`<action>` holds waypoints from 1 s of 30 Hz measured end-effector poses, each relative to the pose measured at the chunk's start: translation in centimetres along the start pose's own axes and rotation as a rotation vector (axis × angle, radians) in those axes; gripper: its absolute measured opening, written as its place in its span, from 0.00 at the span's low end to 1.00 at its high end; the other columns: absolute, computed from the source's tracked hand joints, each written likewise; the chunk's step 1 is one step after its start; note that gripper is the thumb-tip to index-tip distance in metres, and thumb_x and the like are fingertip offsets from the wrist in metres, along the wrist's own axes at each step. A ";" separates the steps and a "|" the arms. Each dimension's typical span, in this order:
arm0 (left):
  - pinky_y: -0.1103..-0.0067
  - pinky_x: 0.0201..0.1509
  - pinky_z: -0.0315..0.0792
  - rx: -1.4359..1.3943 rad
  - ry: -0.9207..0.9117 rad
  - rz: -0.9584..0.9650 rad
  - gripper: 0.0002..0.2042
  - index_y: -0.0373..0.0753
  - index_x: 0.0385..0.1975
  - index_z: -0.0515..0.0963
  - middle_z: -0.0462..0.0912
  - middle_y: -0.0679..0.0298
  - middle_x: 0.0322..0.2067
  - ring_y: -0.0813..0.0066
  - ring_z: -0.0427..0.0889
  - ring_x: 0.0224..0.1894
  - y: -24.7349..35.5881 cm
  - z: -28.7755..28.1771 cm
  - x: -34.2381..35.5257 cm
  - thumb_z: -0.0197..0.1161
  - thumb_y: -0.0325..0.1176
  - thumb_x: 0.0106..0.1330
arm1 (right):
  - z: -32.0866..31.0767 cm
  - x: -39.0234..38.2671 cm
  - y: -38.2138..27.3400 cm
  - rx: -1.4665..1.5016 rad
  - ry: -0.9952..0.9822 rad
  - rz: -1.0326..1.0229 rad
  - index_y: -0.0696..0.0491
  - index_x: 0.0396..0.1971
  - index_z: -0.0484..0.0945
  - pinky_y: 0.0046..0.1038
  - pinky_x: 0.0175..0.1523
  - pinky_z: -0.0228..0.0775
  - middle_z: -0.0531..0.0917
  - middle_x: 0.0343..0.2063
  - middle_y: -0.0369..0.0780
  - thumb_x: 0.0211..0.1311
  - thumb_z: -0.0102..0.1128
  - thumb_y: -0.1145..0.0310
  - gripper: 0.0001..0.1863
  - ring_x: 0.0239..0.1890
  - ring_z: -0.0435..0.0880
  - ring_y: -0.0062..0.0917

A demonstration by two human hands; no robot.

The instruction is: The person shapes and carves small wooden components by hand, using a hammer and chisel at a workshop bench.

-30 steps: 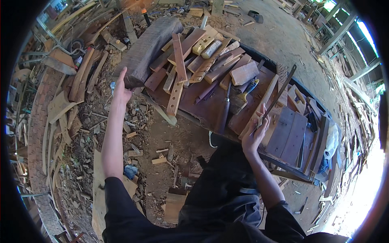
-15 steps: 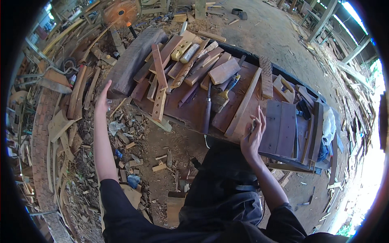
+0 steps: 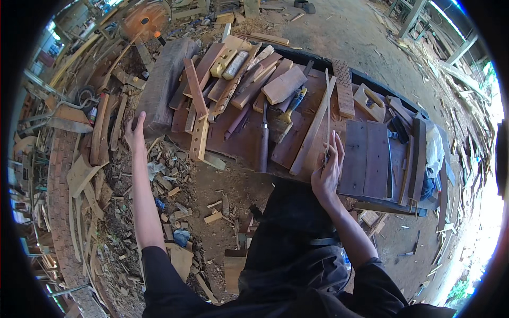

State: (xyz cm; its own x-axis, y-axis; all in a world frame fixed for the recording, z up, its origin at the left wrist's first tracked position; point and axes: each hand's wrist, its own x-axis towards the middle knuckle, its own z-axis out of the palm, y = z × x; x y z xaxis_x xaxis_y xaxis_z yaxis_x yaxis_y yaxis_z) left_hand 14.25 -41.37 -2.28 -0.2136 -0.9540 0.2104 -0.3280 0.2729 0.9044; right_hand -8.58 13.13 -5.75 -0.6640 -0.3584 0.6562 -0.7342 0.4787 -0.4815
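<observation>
My left hand (image 3: 135, 132) is at the near left end of a thick dark wooden beam (image 3: 165, 87), fingers apart and holding nothing; whether it touches the beam is unclear. My right hand (image 3: 327, 168) is over the near side of the bench, fingers curled round a long thin strip-like tool (image 3: 327, 100) that points away from me, seen nearly edge-on. Left of that hand lies a narrow wooden batten (image 3: 314, 127). Further left are a paintbrush (image 3: 285, 123) and a chisel with a dark handle (image 3: 263, 140). Brown boards (image 3: 363, 159) are just right of the hand.
Wood offcuts (image 3: 246, 79) and a drilled wooden block (image 3: 199, 139) crowd the bench's left half. A wooden hand plane (image 3: 369, 104) and a clear plastic bag (image 3: 434, 151) are at the right. A fan (image 3: 145, 22) stands beyond the beam. Scraps litter the ground.
The view has shifted a little. My left hand has turned, its fingers less stretched out beside the beam. The thin tool in my right hand now shows as a long line pointing away.
</observation>
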 end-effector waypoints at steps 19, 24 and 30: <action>0.64 0.75 0.65 -0.144 -0.024 0.155 0.30 0.37 0.68 0.78 0.78 0.54 0.68 0.61 0.73 0.72 -1.2 -2.5 5.0 0.72 0.48 0.72 | 0.8 -0.3 -1.2 0.068 0.039 0.035 0.62 0.60 0.70 0.52 0.77 0.61 0.70 0.72 0.54 0.69 0.56 0.82 0.20 0.74 0.67 0.54; 0.44 0.73 0.60 0.498 0.381 0.435 0.37 0.45 0.75 0.67 0.70 0.47 0.70 0.41 0.66 0.73 4.4 7.3 -6.3 0.66 0.59 0.71 | -1.8 -1.3 -1.3 0.402 -0.025 -0.016 0.61 0.63 0.70 0.48 0.73 0.67 0.71 0.71 0.54 0.73 0.54 0.82 0.20 0.72 0.70 0.54; 0.58 0.79 0.59 -0.103 -0.284 0.665 0.36 0.33 0.74 0.63 0.69 0.47 0.71 0.50 0.65 0.76 17.8 15.3 -28.2 0.67 0.48 0.75 | -10.6 -2.3 -3.9 0.668 0.077 0.297 0.59 0.57 0.71 0.38 0.67 0.75 0.81 0.62 0.52 0.76 0.53 0.82 0.13 0.63 0.84 0.45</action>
State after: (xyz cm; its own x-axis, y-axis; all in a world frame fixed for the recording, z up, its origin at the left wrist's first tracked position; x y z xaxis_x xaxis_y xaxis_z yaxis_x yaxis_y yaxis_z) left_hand 0.33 -7.66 2.20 -0.5722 -0.5177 0.6361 0.0396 0.7573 0.6519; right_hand -2.66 20.60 0.79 -0.8545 -0.2210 0.4702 -0.4710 -0.0523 -0.8806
